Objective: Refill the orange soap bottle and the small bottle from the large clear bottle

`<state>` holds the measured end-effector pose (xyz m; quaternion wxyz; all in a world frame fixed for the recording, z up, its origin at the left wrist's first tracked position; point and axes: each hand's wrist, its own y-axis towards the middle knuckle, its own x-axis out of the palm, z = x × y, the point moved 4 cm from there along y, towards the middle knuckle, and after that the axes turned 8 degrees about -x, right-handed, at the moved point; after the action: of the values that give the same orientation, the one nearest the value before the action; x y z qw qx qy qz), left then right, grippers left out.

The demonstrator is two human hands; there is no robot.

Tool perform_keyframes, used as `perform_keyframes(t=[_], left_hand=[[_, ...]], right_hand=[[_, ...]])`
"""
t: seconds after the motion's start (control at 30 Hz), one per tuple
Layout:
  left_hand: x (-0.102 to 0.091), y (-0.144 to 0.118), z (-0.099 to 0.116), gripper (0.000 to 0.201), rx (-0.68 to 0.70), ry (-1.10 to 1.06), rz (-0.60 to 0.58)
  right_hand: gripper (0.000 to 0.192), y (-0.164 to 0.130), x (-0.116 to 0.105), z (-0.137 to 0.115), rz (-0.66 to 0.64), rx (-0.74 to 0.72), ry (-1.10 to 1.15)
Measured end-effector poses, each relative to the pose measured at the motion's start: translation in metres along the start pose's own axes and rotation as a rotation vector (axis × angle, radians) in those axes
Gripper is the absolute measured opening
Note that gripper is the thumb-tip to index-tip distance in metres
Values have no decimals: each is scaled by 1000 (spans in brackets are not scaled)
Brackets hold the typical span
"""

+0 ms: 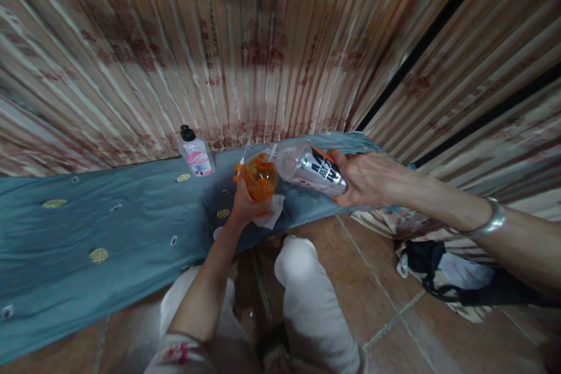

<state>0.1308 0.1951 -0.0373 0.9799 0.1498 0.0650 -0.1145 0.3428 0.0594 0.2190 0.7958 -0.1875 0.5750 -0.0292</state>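
Landmark: orange bottle [260, 180], rounded, filled with orange liquid, standing about upright on a blue-grey patterned cloth [109, 216] that covers a low counter in front of a striped curtain [272, 41]. Left hand [243, 201]: closed around the near side of the orange bottle, fingers wrapped low on its body, forearm rising from below. Clear plastic bottle [307, 169]: lying nearly on its side just right of the orange bottle, its open neck touching or almost touching the orange bottle's top; carries a silver and black label with an orange patch. Right hand [368, 178]: gripping the base end of the clear plastic bottle, to the right of the orange bottle; a silver bangle [493, 219] sits on that wrist. White tissue [270, 213]: crumpled on the cloth directly under and just right of the orange bottle. Small white bottle with black cap and pink label [196, 153]: upright, left of and behind the orange bottle, apart from it, close to the curtain. Tiled floor [377, 286]: below and right of the orange bottle, with the person's white-trousered knees [302, 280] nearer the camera. Dark bag with strap [442, 280]: on the floor, well to the right of the orange bottle.
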Motion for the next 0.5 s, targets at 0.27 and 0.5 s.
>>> perform_keyframes(t=[0.27, 0.5], left_hand=[[-1, 2, -2, 134, -30, -4, -44], [1, 2, -4, 133, -12, 41, -6]], right_hand=[[78, 2, 2, 3, -23, 17, -15], [74, 2, 0, 1, -32, 24, -2]])
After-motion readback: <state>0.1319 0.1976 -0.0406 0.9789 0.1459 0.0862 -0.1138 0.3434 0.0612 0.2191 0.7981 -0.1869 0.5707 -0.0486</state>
